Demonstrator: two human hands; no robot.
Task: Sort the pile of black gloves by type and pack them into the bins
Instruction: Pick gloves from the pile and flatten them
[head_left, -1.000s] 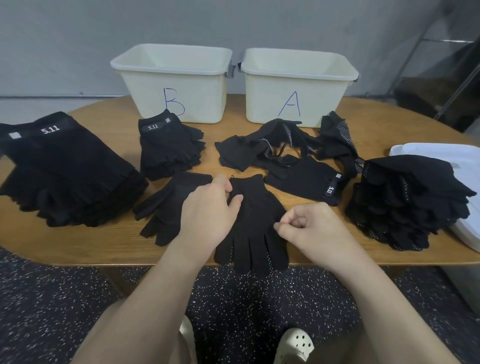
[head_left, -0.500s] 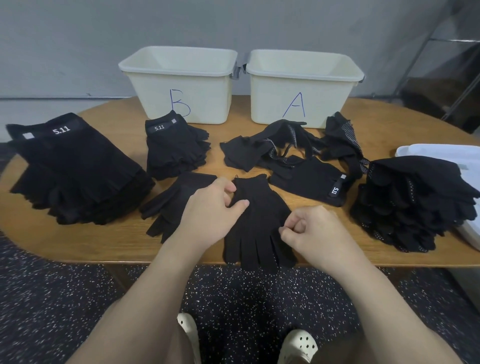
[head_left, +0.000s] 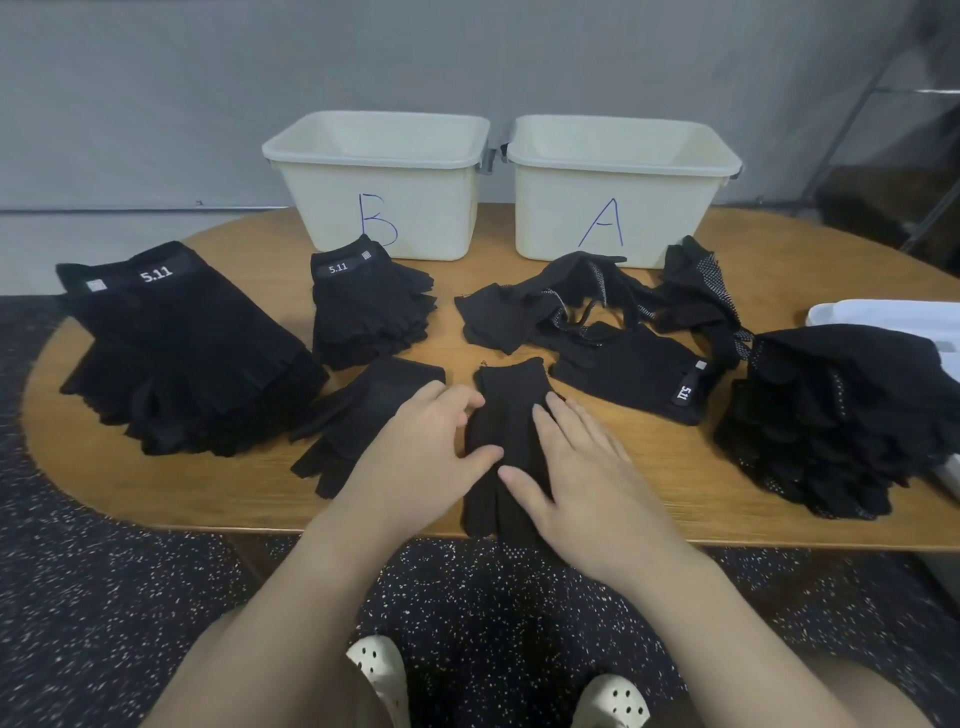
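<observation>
A plain black full-finger glove (head_left: 506, 410) lies at the table's front edge, fingertips hanging over. My left hand (head_left: 423, 457) rests flat beside and on its left side, fingers straight. My right hand (head_left: 582, 467) presses flat on its right half. Another plain glove (head_left: 363, 410) lies just left. A tall stack of 5.11 fingerless gloves (head_left: 176, 353) sits far left, a smaller one (head_left: 369, 306) before bin B (head_left: 379, 176). Loose mixed gloves (head_left: 576, 306) lie before bin A (head_left: 618, 182). A stack of dotted gloves (head_left: 841, 415) sits right.
A white lid or tray (head_left: 883, 314) lies at the table's right edge behind the dotted stack. The round wooden table (head_left: 675, 467) ends just under my hands. Both bins look empty. A metal rack stands at the back right.
My right hand has stopped pinching the glove's edge and now lies flat on it. My left hand's fingers have straightened and spread too. The glove looks narrower.
</observation>
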